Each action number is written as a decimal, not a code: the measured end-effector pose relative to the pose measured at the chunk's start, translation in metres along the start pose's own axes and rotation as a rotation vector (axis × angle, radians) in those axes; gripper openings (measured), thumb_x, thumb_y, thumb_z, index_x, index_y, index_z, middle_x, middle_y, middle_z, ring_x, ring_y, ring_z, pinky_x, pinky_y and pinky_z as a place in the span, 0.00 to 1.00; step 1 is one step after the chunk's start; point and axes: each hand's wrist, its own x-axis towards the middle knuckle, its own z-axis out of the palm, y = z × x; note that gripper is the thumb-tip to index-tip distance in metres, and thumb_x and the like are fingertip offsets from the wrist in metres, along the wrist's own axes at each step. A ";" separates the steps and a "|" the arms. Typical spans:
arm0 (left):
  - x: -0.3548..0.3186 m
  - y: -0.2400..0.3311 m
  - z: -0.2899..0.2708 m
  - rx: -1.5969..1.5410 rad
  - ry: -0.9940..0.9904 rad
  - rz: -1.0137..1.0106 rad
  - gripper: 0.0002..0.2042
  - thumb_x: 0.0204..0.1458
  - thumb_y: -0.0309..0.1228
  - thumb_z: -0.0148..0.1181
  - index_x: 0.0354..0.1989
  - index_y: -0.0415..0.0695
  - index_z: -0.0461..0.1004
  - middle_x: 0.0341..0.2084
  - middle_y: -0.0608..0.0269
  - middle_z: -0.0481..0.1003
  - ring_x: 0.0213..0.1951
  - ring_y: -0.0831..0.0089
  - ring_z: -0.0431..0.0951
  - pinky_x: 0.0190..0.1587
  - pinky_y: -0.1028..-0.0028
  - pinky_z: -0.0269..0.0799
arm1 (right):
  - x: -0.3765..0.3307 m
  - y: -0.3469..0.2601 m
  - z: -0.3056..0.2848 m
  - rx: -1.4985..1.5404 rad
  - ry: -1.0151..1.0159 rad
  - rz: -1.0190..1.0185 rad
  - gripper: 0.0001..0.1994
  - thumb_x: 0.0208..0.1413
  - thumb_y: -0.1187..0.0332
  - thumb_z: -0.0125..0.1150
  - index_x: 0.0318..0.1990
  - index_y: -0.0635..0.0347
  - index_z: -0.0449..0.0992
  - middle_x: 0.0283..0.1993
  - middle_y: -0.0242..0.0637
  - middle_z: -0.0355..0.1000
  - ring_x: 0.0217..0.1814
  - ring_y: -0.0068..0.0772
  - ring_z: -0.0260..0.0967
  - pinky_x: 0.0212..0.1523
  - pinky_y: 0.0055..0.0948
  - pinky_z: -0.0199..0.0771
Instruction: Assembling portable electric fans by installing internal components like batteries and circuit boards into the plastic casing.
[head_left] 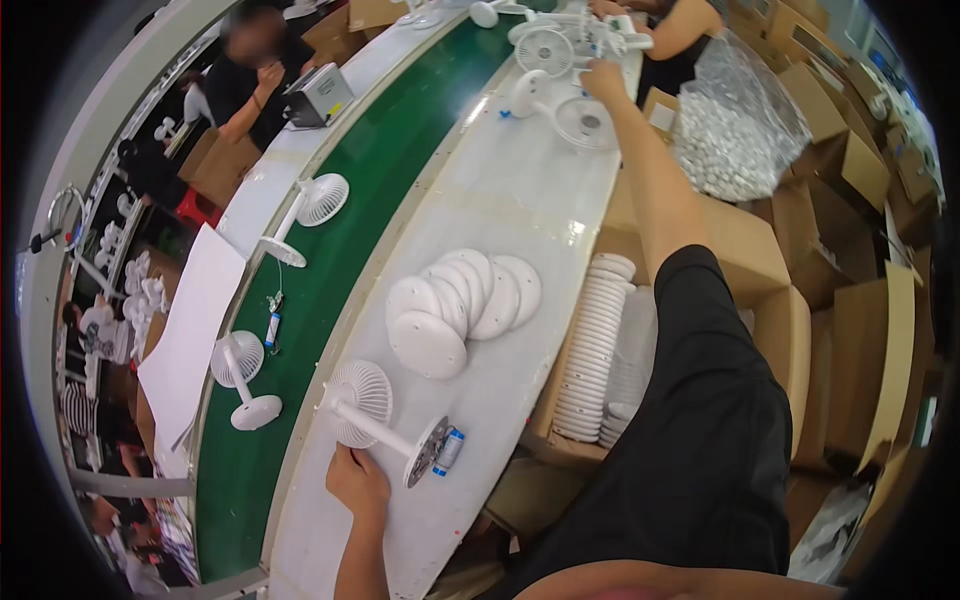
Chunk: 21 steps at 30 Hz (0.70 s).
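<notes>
My left hand [359, 483] is closed on a small white desk fan [362, 405] lying on its side, at the lower edge of its caged head. The fan's round base faces right with its underside uncovered, and a blue cylindrical battery [449, 452] hangs beside it. Beyond it lies a loose pile of white round base covers [430, 343]. My right hand [603, 80] is stretched far ahead, among several white fans at the far end of the table. Nearest to it is a fan with a clear-looking round head [585, 122]; its small, distant fingers do not show clearly.
Left of the white table [520, 200] runs a green conveyor belt [370, 180] bearing more fans [322, 200] and a battery [272, 328]. A carton [745, 240] of stacked white discs [590, 350] stands at right, near a bag of small white parts [735, 135]. Other people work ahead and across.
</notes>
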 end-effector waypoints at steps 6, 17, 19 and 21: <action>-0.007 -0.004 0.002 0.021 0.018 -0.020 0.08 0.54 0.24 0.50 0.39 0.39 0.75 0.25 0.52 0.77 0.26 0.54 0.73 0.32 0.63 0.67 | 0.047 0.024 0.035 -0.129 -0.151 0.136 0.27 0.53 0.52 0.53 0.59 0.53 0.75 0.60 0.49 0.70 0.62 0.59 0.63 0.61 0.49 0.63; -0.005 -0.001 0.004 0.062 0.008 -0.038 0.08 0.53 0.25 0.52 0.38 0.39 0.75 0.24 0.53 0.77 0.25 0.54 0.72 0.31 0.64 0.67 | 0.049 -0.006 0.039 -0.131 -0.002 0.148 0.20 0.56 0.60 0.56 0.53 0.61 0.76 0.59 0.53 0.67 0.52 0.53 0.72 0.53 0.46 0.70; -0.007 0.001 0.002 0.063 0.034 -0.036 0.08 0.53 0.26 0.52 0.37 0.40 0.75 0.24 0.53 0.76 0.24 0.54 0.72 0.30 0.64 0.67 | 0.036 -0.038 0.032 -0.058 0.196 0.221 0.16 0.56 0.65 0.56 0.50 0.60 0.76 0.51 0.58 0.71 0.50 0.53 0.72 0.49 0.48 0.75; -0.006 0.002 0.006 0.051 0.024 -0.019 0.07 0.52 0.26 0.52 0.37 0.40 0.75 0.23 0.53 0.76 0.24 0.54 0.72 0.30 0.64 0.67 | 0.060 0.010 0.040 -0.365 0.230 0.012 0.11 0.56 0.66 0.54 0.39 0.59 0.80 0.39 0.51 0.76 0.40 0.51 0.75 0.39 0.41 0.77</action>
